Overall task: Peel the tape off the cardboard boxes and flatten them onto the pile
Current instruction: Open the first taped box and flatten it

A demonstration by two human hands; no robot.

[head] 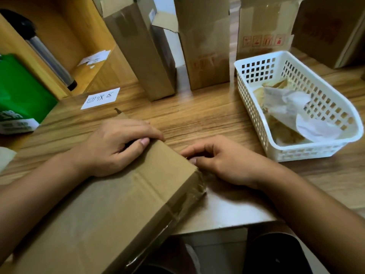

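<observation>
The brown corrugated cardboard box [110, 204] lies flat on the wood-grain desk [197, 115]. The left hand [110, 147] has its grip curled over the box's far edge, pinning it. The right hand [223, 165] has its grip pinched on clear glossy tape [194, 191] at the box's right end. Pulled steeply, the tape could shred or strip the cardboard's facing, and a slack left hold would let the box skid rightward.

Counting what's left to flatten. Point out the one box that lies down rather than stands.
The box that the left hand and right hand touch: it lies flat, tape on its right end, while the others stand upright at the back.
</observation>
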